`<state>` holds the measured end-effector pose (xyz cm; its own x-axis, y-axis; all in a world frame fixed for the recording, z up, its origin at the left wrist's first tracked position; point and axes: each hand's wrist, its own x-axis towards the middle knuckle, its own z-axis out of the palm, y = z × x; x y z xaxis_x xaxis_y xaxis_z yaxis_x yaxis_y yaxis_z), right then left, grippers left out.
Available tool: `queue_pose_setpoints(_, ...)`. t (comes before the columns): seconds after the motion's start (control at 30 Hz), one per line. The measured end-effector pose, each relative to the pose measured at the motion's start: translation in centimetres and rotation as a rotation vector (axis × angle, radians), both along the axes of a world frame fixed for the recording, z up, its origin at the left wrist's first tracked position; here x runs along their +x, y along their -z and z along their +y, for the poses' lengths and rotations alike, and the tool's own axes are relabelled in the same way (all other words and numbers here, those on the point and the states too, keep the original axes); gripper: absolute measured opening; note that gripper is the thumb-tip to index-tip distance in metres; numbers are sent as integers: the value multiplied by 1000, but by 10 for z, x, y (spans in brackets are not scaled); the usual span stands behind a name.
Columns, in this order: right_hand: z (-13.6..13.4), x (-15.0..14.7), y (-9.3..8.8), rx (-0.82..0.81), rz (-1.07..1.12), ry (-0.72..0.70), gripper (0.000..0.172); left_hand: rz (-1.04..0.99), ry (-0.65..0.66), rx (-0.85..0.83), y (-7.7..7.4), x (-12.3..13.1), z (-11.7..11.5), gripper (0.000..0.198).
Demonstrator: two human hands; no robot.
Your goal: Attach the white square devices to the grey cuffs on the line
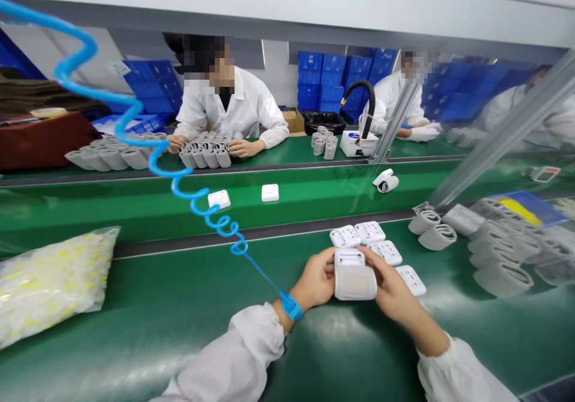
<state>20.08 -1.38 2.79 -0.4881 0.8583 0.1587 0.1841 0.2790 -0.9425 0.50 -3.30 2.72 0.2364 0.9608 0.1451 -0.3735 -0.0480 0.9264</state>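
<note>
Both my hands hold one white box-shaped plastic unit (354,275) just above the green bench mat (179,312). My left hand (317,280) grips its left side, fingers curled round it; a blue wrist strap (291,306) with a coiled blue cord (135,120) is on that wrist. My right hand (390,285) clasps the right side. Several flat white units (371,232) with small slots lie on the mat right behind and beside my hands.
A clear bag of small yellowish parts (49,279) lies at the left. Grey sleeves (438,236) are heaped at the right. Two white units (270,192) ride the green conveyor. Across it, people in white coats work beside grey sleeves (204,153); blue crates (335,81) stand behind.
</note>
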Motion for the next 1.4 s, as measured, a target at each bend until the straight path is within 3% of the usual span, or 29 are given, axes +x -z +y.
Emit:
queue_pose_setpoints(0.17,-7,-5,10,232,-67,103,63,128,-46,147,-2,-3,-7,43)
queue_pose_setpoints(0.33,-13,-11,6,317,-81,136,67,267,-20,227,-6,-14,-2,44)
queue_pose_setpoints(0.53,-7,-8,-5,204,-81,31,64,274,238,113,-15,-27,13,50)
queue_pose_setpoints(0.77,-8,0,-10,457,-268,45,81,388,-6,276,3,-12,3,62)
queue_pose_setpoints(0.9,-2,2,-9,501,-247,49,81,511,-81,450,1,-7,14,60)
queue_pose_setpoints(0.97,6,10,-8,474,-230,78,73,595,-36,503,-7,-7,35,51)
queue_pose_setpoints(1.03,17,28,-8,421,-163,196,61,685,-30,523,-16,-10,68,44)
queue_pose_setpoints(1.07,24,41,-8,400,-109,316,55,735,-75,523,-21,-12,90,43)
queue_pose_setpoints(1.13,38,74,-6,387,-7,695,48,837,-254,503,-27,-17,136,43)
queue_pose_setpoints(1.2,55,109,-2,343,-4,1089,58,926,-401,461,-27,-23,182,43)
queue_pose_setpoints(1.23,63,124,2,289,-56,1200,68,954,-439,432,-25,-26,202,43)
queue_pose_setpoints(1.27,71,135,6,227,-124,1244,80,972,-459,406,-22,-28,220,43)
queue_pose_setpoints(1.33,86,146,13,137,-254,1189,96,992,-466,369,-14,-32,246,44)
queue_pose_setpoints(1.4,97,144,19,137,-355,1126,97,1010,-456,355,-6,-34,261,44)
